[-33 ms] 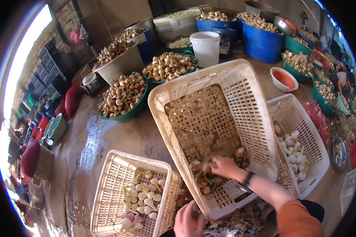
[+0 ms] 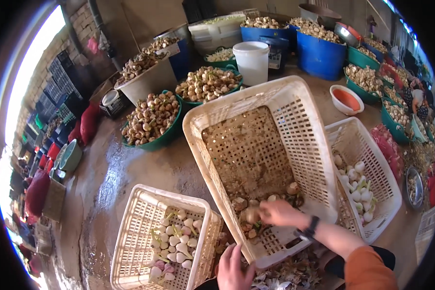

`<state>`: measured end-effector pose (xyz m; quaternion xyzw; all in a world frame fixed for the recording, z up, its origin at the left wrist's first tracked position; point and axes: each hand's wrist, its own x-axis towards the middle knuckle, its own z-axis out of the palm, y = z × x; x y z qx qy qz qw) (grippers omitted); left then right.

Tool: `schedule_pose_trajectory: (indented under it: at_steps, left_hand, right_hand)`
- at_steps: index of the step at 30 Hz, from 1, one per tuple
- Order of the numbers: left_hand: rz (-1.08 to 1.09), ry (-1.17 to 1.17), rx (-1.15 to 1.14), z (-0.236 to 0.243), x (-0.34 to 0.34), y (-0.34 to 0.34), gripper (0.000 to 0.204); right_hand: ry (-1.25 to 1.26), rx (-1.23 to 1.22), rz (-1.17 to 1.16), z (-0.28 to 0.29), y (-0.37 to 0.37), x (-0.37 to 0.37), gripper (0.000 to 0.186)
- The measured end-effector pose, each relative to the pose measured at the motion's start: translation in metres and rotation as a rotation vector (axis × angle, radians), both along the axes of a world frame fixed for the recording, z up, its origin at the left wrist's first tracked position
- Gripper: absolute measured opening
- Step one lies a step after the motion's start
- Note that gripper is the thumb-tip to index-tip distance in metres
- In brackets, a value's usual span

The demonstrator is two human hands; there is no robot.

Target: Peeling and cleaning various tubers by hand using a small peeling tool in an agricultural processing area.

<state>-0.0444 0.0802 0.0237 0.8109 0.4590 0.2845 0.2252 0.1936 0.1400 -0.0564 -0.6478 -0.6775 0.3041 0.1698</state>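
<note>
A large white plastic crate (image 2: 211, 186) is tilted toward me, with several unpeeled garlic bulbs (image 2: 293, 188) and loose skins at its low end. Inside it, my right hand (image 2: 282, 213) is closed on a brownish garlic bulb (image 2: 251, 214), blurred by motion. My left hand (image 2: 231, 270) is by the crate's near left corner, its thumb apart from the fingers and no bulb visible in it. Left of that hand, a smaller white crate (image 2: 122, 232) contains cleaned white garlic bulbs (image 2: 173, 239), some with green stems.
On the right, another white crate (image 2: 379, 164) holds white garlic. Garlic skins (image 2: 287, 276) lie below the tilted crate. Farther off are green tubs (image 2: 166, 137) heaped with garlic, a white bucket (image 2: 251, 63), a blue barrel (image 2: 321, 55) and a white-and-orange bowl (image 2: 347, 100).
My right hand has shifted slightly, and a brownish bulb now shows at its fingertips. My left hand has moved a little to the right, toward the crate corner.
</note>
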Motion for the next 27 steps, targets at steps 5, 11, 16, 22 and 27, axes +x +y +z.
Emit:
schedule_pose_trajectory:
  at_steps: [5, 11, 16, 22, 27]
  left_hand:
    - [-0.263, -0.136, -0.243, 0.016, 0.029, -0.025, 0.062]
    - [-0.137, -0.289, -0.054, 0.02, 0.064, -0.089, 0.056]
    - [-0.09, -0.219, 0.151, 0.015, 0.073, -0.125, 0.059]
    - [-0.137, -0.142, 0.353, 0.008, 0.071, -0.13, 0.058]
    - [-0.11, -0.244, 0.293, 0.007, 0.068, -0.131, 0.059]
  right_hand:
    - [0.481, 0.007, -0.078, 0.105, -0.111, -0.027, 0.024]
    - [0.995, 0.009, -0.405, 0.111, -0.186, -0.034, 0.021]
    - [0.681, 0.24, -0.396, 0.111, -0.22, -0.037, 0.02]
    - [0.495, 0.422, -0.511, 0.111, -0.228, -0.056, 0.014]
    - [0.661, 0.379, -0.485, 0.097, -0.228, -0.053, 0.014]
